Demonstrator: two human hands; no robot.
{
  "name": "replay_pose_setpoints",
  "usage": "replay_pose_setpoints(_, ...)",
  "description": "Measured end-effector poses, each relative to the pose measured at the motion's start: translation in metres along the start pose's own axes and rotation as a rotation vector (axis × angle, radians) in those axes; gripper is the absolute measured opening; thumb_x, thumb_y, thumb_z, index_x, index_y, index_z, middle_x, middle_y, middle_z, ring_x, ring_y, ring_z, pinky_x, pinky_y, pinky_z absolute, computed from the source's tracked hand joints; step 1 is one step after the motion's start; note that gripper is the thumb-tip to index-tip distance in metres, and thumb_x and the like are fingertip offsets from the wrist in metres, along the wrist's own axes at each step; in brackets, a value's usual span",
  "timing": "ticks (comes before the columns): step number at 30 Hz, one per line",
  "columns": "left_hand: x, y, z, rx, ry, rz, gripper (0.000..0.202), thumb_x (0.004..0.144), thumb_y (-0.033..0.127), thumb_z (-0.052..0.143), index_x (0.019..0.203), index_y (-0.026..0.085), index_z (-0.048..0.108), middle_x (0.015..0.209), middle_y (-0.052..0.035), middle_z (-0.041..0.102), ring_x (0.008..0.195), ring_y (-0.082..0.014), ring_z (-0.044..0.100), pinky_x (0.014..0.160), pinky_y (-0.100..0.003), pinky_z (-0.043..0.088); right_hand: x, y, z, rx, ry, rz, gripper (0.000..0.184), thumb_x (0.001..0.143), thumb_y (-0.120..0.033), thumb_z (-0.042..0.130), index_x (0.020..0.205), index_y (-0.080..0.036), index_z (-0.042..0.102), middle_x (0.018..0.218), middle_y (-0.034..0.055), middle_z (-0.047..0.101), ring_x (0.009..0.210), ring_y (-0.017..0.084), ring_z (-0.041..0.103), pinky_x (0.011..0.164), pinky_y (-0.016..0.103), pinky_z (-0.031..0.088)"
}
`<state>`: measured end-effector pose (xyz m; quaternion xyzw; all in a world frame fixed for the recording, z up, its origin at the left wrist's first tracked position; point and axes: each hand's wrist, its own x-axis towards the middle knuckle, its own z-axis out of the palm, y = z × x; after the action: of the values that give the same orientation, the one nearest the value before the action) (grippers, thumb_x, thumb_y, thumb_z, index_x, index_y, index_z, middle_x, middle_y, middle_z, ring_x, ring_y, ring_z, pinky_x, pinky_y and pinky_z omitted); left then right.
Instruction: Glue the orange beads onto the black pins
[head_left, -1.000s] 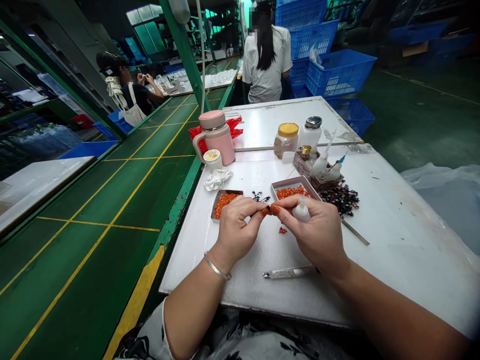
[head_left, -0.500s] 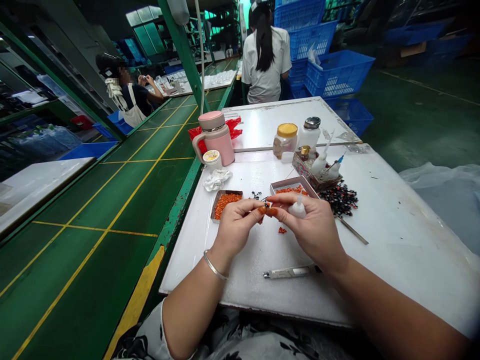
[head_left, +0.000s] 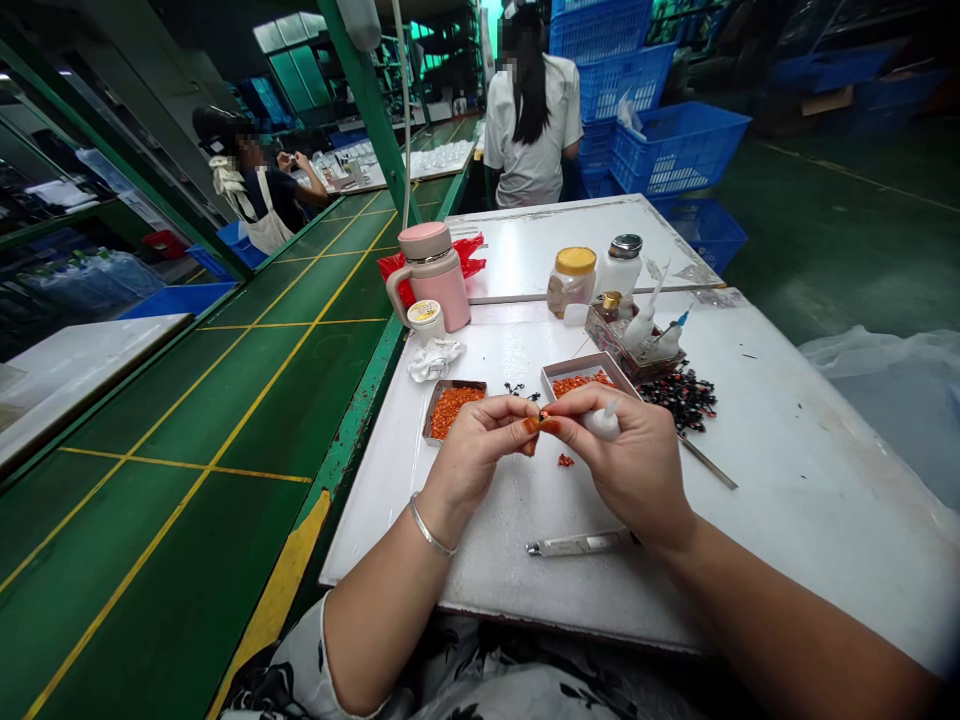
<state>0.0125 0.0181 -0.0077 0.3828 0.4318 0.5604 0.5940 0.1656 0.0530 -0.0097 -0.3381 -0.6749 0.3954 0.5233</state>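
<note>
My left hand (head_left: 480, 462) and my right hand (head_left: 626, 455) meet above a white foam board (head_left: 495, 570), pinching a tiny dark piece (head_left: 540, 417) between their fingertips. Orange shows at those fingertips; I cannot tell whether it is nail colour or beads. My right hand also holds a white squeeze bottle (head_left: 604, 422) against its palm. Just beyond my left hand lies a metal tray of orange beads (head_left: 453, 411). A second tray (head_left: 577, 381) sits beyond my right fingers, and a few loose orange beads (head_left: 565, 460) lie below them.
A heap of black pieces (head_left: 679, 397), a thin metal tool (head_left: 709, 463) and a slim tube (head_left: 577, 544) lie on the board. Behind stand a pink mug (head_left: 431, 275), jars and a bottle rack. Co-workers sit beyond, near blue crates (head_left: 679, 148); a green bench runs left.
My hands have drawn closer together and slightly lower at the fingertips. The white bottle has shifted right with my right hand, and the tiny piece stays pinched between them.
</note>
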Motion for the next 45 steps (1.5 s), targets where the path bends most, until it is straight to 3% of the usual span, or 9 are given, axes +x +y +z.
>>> replay_pose_setpoints(10, -0.0010, 0.0013, 0.0024, -0.004, -0.005, 0.018, 0.019, 0.064, 0.028, 0.085, 0.072, 0.014, 0.073, 0.061, -0.0005, 0.062, 0.057, -0.0091, 0.052, 0.057, -0.024, 0.040, -0.0020, 0.0010, -0.0003, -0.147, 0.046, -0.195, 0.012, 0.082, -0.023, 0.073, 0.071, -0.021, 0.069, 0.070, 0.0004, 0.068, 0.067, 0.015, 0.061, 0.065, 0.030, 0.047)
replay_pose_setpoints(18, -0.0010, -0.0003, 0.0001, -0.017, 0.010, 0.007, 0.022, 0.066, 0.030, 0.084, 0.075, 0.013, 0.073, 0.062, -0.0009, 0.062, 0.057, -0.0086, 0.052, 0.059, -0.023, 0.041, -0.0006, 0.0003, -0.0005, -0.126, -0.010, -0.232, 0.010, 0.085, -0.014, 0.065, 0.083, -0.022, 0.071, 0.080, 0.0018, 0.071, 0.076, 0.017, 0.065, 0.073, 0.031, 0.051)
replay_pose_setpoints(30, -0.0017, 0.0013, 0.0006, -0.025, 0.007, -0.022, 0.024, 0.064, 0.031, 0.084, 0.075, 0.013, 0.073, 0.064, -0.0025, 0.064, 0.058, -0.0095, 0.052, 0.059, -0.025, 0.040, -0.0010, 0.0018, -0.0005, -0.195, 0.009, -0.303, 0.011, 0.088, -0.019, 0.064, 0.079, -0.022, 0.069, 0.076, 0.0021, 0.070, 0.076, 0.018, 0.065, 0.073, 0.032, 0.050)
replay_pose_setpoints(34, -0.0025, 0.0007, 0.0009, -0.079, 0.041, -0.055, 0.019, 0.066, 0.028, 0.083, 0.076, 0.014, 0.074, 0.068, -0.0025, 0.066, 0.060, -0.0091, 0.053, 0.061, -0.024, 0.043, 0.0002, 0.0031, -0.0022, -0.184, 0.013, -0.241, 0.006, 0.087, -0.024, 0.067, 0.084, -0.022, 0.071, 0.080, 0.0025, 0.072, 0.077, 0.018, 0.065, 0.074, 0.033, 0.050)
replay_pose_setpoints(38, -0.0035, 0.0007, 0.0012, -0.168, 0.133, -0.027, 0.017, 0.064, 0.024, 0.085, 0.077, 0.017, 0.076, 0.088, -0.0023, 0.069, 0.081, -0.0118, 0.061, 0.072, -0.024, 0.050, 0.0034, 0.0060, -0.0032, -0.122, 0.030, -0.134, 0.008, 0.086, -0.028, 0.070, 0.085, -0.021, 0.074, 0.082, 0.0027, 0.073, 0.077, 0.017, 0.065, 0.076, 0.032, 0.050)
replay_pose_setpoints(41, -0.0031, 0.0005, 0.0015, -0.251, 0.127, 0.002, 0.017, 0.063, 0.024, 0.087, 0.076, 0.019, 0.076, 0.101, -0.0021, 0.069, 0.093, -0.0142, 0.063, 0.082, -0.027, 0.053, 0.0054, 0.0068, -0.0011, -0.002, -0.091, 0.011, 0.015, 0.083, -0.033, 0.071, 0.089, -0.020, 0.076, 0.079, 0.0027, 0.073, 0.071, 0.017, 0.066, 0.071, 0.032, 0.052)
replay_pose_setpoints(45, -0.0024, -0.0006, 0.0029, -0.339, 0.092, -0.010, 0.023, 0.058, 0.024, 0.091, 0.072, 0.019, 0.075, 0.101, -0.0013, 0.070, 0.090, -0.0147, 0.064, 0.080, -0.028, 0.053, 0.0061, 0.0041, 0.0048, 0.182, -0.310, 0.161, 0.026, 0.077, -0.037, 0.076, 0.094, -0.017, 0.075, 0.074, 0.0021, 0.073, 0.066, 0.016, 0.065, 0.061, 0.028, 0.050)
